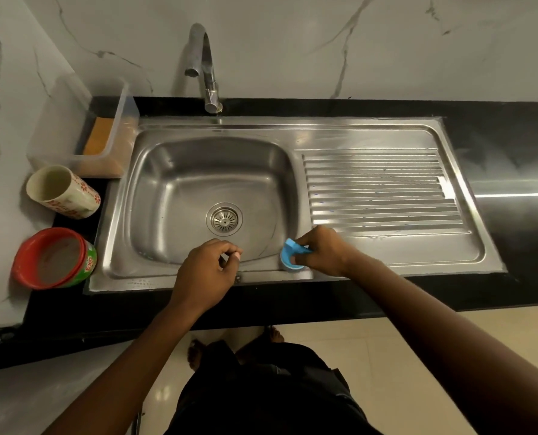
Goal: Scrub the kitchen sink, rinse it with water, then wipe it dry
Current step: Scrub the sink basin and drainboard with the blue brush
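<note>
The blue scrubber (288, 254) sits at the lower middle of the frame, on the near rim of the sink (261, 127), right at the near right corner of the basin. The right hand (322, 251) grips it from the right. Its fingers (303, 246) are curled over the blue handle and pressed together, so only the handle's left end and the curved blue body below it show. The scrubber's underside is a pale blur against the steel, and I cannot tell what it is made of. The left hand (208, 268) hovers just left of it, over the near rim and apart from the scrubber. Its fingers (234, 254) are curled inward, with the thumb tip meeting the forefinger, and nothing shows between them. Inside the basin the drain strainer (224, 219) lies just above the left hand. The faucet (203, 67) arches over the far rim, and the ribbed draining board (380, 189) fills the sink's right half. On the black counter (512, 136) at the left stands a clear plastic container (82, 127) with an orange sponge (98, 139) partly veiled by its cloudy wall. A flowered mug (62, 191) and a red tub (54, 257) stand nearer. The tub's label is too distorted to read.
</note>
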`<state>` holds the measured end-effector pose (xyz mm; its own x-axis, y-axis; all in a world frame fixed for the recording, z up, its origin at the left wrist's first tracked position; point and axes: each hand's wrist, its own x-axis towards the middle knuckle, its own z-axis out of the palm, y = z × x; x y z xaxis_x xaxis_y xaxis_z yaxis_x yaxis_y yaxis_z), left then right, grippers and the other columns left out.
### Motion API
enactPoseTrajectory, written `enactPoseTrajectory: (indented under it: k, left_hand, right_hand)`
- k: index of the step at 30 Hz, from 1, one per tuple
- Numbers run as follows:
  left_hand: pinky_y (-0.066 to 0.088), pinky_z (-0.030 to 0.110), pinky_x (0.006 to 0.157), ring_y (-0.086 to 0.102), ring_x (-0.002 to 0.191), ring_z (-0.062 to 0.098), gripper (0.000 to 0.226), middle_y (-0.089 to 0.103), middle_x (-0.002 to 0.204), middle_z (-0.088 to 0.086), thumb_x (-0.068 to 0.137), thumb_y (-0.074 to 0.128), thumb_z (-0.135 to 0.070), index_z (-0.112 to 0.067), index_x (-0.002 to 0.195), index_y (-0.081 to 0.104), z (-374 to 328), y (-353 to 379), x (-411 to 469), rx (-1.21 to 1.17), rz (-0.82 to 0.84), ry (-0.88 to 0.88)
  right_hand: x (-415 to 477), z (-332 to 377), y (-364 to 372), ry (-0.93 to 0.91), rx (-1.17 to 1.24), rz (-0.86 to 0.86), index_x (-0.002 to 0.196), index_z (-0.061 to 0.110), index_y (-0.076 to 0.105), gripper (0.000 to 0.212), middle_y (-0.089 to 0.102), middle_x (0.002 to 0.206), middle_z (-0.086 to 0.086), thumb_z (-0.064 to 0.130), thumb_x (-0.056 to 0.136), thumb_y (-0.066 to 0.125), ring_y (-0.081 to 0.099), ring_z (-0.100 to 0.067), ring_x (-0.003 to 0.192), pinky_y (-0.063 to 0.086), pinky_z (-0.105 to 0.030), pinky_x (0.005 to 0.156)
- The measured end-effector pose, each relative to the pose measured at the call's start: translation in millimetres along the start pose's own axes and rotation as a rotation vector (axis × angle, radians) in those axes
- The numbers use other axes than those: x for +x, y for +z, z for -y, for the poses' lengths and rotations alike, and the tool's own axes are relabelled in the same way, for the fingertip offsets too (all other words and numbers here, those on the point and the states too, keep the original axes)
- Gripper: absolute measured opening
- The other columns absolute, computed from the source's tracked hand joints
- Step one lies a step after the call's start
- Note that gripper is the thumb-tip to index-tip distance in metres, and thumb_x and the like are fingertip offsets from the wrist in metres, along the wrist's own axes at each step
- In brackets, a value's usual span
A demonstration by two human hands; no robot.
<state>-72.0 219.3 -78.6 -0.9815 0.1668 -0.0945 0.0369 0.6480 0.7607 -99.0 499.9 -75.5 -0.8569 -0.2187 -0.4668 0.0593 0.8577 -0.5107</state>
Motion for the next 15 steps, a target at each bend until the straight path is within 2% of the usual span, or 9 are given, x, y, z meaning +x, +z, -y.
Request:
enactPoseTrajectory:
  k: [2, 4, 6, 8, 10, 12, 15]
  left_hand:
    - [0.061, 0.036, 0.076, 0.068, 0.083, 0.004, 0.012, 0.073, 0.102, -0.017, 0.097, 0.068, -0.024, -0.024, 0.104, 0.078, -1.5, 2.0, 2.3, -0.003, 0.002, -0.001]
    - [0.061, 0.036, 0.076, 0.068, 0.082, 0.004, 0.012, 0.073, 0.102, -0.018, 0.097, 0.068, -0.025, -0.025, 0.104, 0.078, -2.8, 4.5, 3.3, 0.002, 0.014, -0.001]
    - [0.061, 0.035, 0.076, 0.068, 0.082, 0.004, 0.012, 0.072, 0.102, -0.019, 0.097, 0.068, -0.025, -0.026, 0.103, 0.078, -3.8, 7.5, 4.4, 0.000, 0.018, -0.004]
    - [0.061, 0.035, 0.076, 0.068, 0.083, 0.005, 0.012, 0.072, 0.102, -0.019, 0.097, 0.068, -0.026, -0.026, 0.103, 0.078, -5.3, 11.2, 5.6, -0.002, 0.029, -0.001]
    - [0.061, 0.035, 0.076, 0.068, 0.084, 0.005, 0.012, 0.072, 0.102, -0.019, 0.097, 0.067, -0.026, -0.026, 0.103, 0.078, -8.1, 14.8, 7.4, 0.008, 0.047, 0.007]
    - [0.060, 0.033, 0.076, 0.067, 0.084, 0.004, 0.012, 0.072, 0.103, -0.019, 0.097, 0.067, -0.027, -0.026, 0.104, 0.077, -12.8, 18.4, 10.0, 0.024, 0.057, 0.016]
    - [0.059, 0.030, 0.076, 0.066, 0.085, 0.003, 0.013, 0.072, 0.104, -0.017, 0.097, 0.067, -0.026, -0.024, 0.106, 0.077, -18.2, 21.6, 13.8, 0.045, 0.059, 0.030]
  right_hand:
    - [-10.5, -22.6, -24.6, 0.057, -0.020, 0.046, 0.105, 0.012, 0.082, 0.022, 0.071, 0.066, -0.002, 0.024, 0.087, 0.079, 0.057, -0.008, 0.054, 0.048, -0.023, 0.061]
    - [-26.2, -42.9, -46.6, 0.135, 0.007, 0.087, 0.105, 0.008, 0.081, 0.018, 0.064, 0.050, 0.011, 0.017, 0.090, 0.078, 0.056, -0.002, 0.043, 0.045, -0.014, 0.050]
    - [-36.1, -49.9, -52.7, 0.153, 0.006, 0.079, 0.109, 0.006, 0.079, 0.019, 0.062, 0.049, 0.016, 0.014, 0.092, 0.077, 0.057, 0.001, 0.041, 0.042, -0.010, 0.045]
    - [-34.8, -42.3, -43.1, 0.111, -0.011, 0.044, 0.109, 0.009, 0.080, 0.023, 0.071, 0.065, 0.006, 0.021, 0.090, 0.079, 0.063, -0.005, 0.052, 0.049, -0.018, 0.054]
    - [-25.0, -24.7, -20.7, 0.024, 0.016, 0.033, 0.109, 0.016, 0.082, 0.024, 0.074, 0.077, -0.006, 0.026, 0.087, 0.080, 0.060, -0.011, 0.061, 0.049, -0.027, 0.064]
    - [-16.4, 0.0, 5.3, -0.065, 0.068, 0.021, 0.112, 0.021, 0.080, 0.026, 0.076, 0.085, -0.005, 0.028, 0.088, 0.079, 0.059, -0.008, 0.067, 0.048, -0.026, 0.068]
    - [-21.3, 23.3, 21.4, -0.090, 0.122, 0.009, 0.131, 0.019, 0.071, 0.040, 0.075, 0.112, 0.003, 0.030, 0.093, 0.074, 0.064, -0.004, 0.086, 0.050, -0.021, 0.081]
